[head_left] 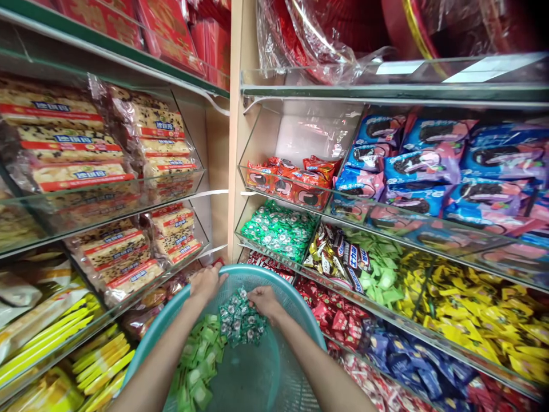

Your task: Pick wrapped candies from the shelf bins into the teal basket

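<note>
A large teal plastic basket (pixel 315 315) with perforated sides stands between my arms. My left hand (pixel 206 284) is closed over its far-left rim. Inside the basket, my right hand (pixel 263 301) pinches at the top of a pile of dark-green wrapped candies (pixel 241 321), with its fingertips on one of them. Beside this pile, on the left of the basket, lies a heap of light-green wrapped candies (pixel 199 360). Part of the basket's near side is hidden by my forearms.
Glass-fronted shelves meet at a wooden post (pixel 235 131). Right bins hold green candies (pixel 281 230), red packets (pixel 295 180), blue cookie packs (pixel 422 163), yellow candies (pixel 476 309) and blue candies (pixel 412 355). Packaged rice snacks (pixel 77 140) fill the left shelves.
</note>
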`<act>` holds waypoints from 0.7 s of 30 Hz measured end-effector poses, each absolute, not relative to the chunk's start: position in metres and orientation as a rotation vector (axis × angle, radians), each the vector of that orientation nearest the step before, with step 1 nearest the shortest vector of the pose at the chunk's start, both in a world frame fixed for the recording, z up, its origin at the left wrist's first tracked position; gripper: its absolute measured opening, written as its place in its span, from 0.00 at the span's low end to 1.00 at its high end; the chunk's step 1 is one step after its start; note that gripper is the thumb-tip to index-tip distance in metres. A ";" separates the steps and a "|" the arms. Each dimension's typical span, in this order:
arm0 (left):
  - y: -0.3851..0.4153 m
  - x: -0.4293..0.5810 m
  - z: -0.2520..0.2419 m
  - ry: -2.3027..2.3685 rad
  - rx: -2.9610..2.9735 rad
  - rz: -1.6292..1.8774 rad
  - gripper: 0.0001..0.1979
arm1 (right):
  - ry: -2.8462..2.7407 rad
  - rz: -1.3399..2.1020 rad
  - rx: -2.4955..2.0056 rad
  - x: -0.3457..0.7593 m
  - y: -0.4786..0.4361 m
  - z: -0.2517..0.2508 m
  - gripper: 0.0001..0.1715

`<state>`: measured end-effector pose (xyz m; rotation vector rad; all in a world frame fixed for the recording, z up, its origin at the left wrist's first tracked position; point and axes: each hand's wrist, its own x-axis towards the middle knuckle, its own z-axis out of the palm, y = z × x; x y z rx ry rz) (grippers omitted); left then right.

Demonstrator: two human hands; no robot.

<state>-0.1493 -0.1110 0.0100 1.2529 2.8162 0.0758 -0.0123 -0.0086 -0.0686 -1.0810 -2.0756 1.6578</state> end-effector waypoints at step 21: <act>-0.105 -0.155 -0.001 2.820 1.322 0.048 0.18 | -2.363 0.834 -1.137 -0.009 -0.009 -0.066 0.19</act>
